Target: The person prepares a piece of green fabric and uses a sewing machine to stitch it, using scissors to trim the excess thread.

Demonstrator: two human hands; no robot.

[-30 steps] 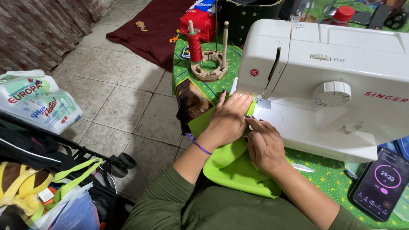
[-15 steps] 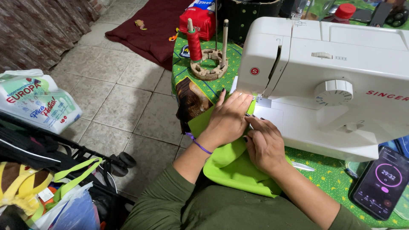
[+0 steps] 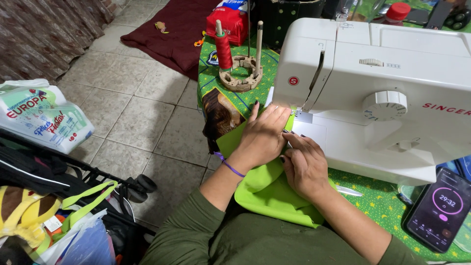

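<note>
Mostly around the sewing machine, biggest thing first:

Sewing machine (image 3: 373, 93): white, standing on the bench (image 3: 378, 206), which wears a green patterned cloth; every place below is told from this machine.
Green fabric (image 3: 272, 189): bright lime, lying at the machine's front left, running from the needle area down over the bench edge toward the person's lap.
Forearms: both in dark olive sleeves, pushed up, reaching from the lower edge of the view up to the machine's needle end.
Left hand (image 3: 262, 135): flat, palm down on the fabric, fingers stretched to the foot of the machine just left of the needle; a purple band circles the wrist. It presses and grips nothing.
Right hand (image 3: 304, 164): just in front of the machine's bed, knuckles up, fingers curled and pinching a fold of the fabric; touching the left hand's side.
Hands together: side by side, both on the fabric, right beneath the needle end.
Phone (image 3: 439, 208): dark, lit screen with a round timer, lying on the bench in front of the machine's right end.
Thread stand (image 3: 240, 73): wooden ring with pegs, left of the machine, carrying a red spool (image 3: 223, 49).
</note>
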